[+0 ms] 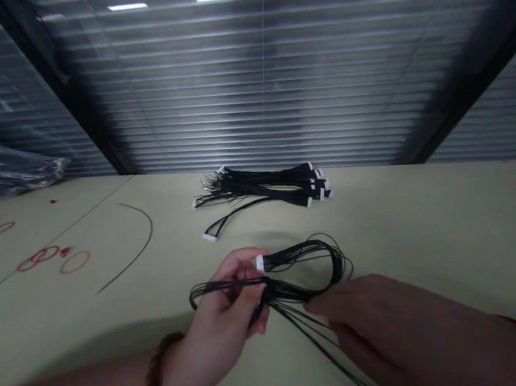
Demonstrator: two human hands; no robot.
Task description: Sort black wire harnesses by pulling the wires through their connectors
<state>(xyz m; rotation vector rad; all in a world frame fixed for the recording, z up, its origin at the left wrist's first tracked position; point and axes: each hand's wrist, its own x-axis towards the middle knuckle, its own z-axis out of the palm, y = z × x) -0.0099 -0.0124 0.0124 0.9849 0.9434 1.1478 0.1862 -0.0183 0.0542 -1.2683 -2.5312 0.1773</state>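
Observation:
A bundle of thin black wires, a wire harness, is looped between my two hands over the table. My left hand is closed on it, thumb pressed over the strands. By its fingertips a white connector ends one bunch of wires. Part of the harness curls back over the left wrist side. My right hand is closed around the loop's right side, its fingertips partly hidden. Loose strands trail below it toward the lower right.
A pile of black wire harnesses with white connectors lies near the blinds. On the table's left are a single black wire, red rubber bands and a yellow band. Clear plastic bags sit at far left.

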